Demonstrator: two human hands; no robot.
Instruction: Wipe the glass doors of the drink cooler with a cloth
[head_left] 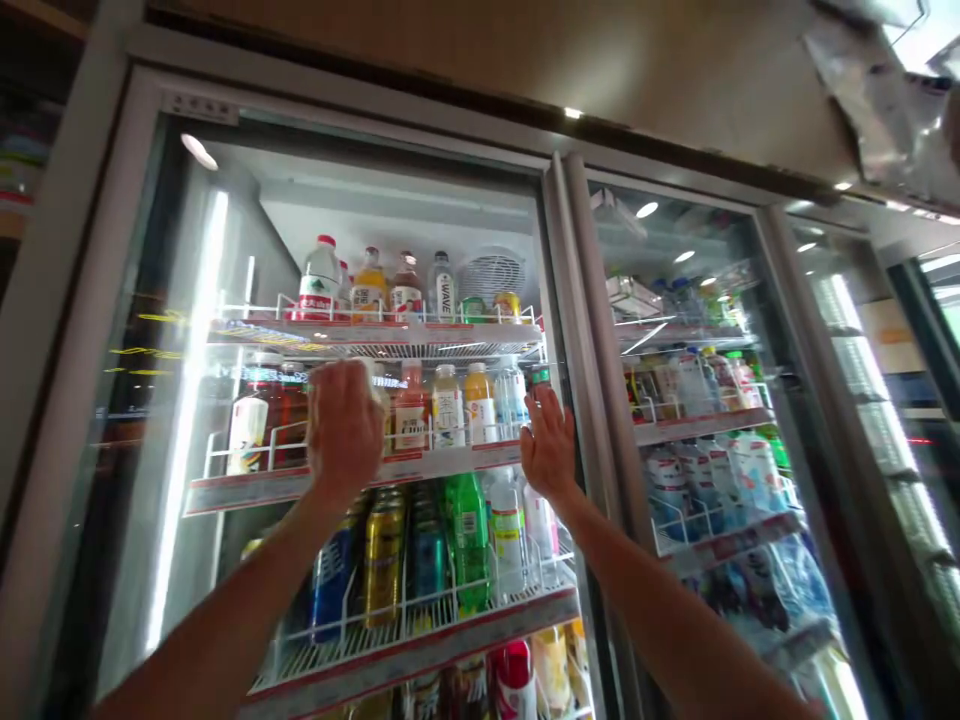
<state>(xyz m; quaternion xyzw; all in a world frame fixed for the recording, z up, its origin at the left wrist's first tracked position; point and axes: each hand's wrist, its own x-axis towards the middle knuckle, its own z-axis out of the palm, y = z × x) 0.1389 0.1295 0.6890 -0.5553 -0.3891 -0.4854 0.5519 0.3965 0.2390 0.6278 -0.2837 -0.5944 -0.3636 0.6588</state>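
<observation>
This is a shop that sells cold drinks. A row of tall fridges stands side by side, each with a big glass door [360, 300] and a grey frame. Inside, white wire shelves [390, 340] hold many drinks in neat lines, all facing out. There are water bottles [320, 278], juice bottles [480, 402], a green bottle [470, 540] and shiny cans [384, 555]. Red and white price strips [450, 460] run along the front edge of each shelf, the way shops show what things cost. The next fridge [697, 420] is full of bottles too. Bright strip lights [187, 420] glow inside the fridges, and small round lights shine in the ceiling [675, 70].
</observation>
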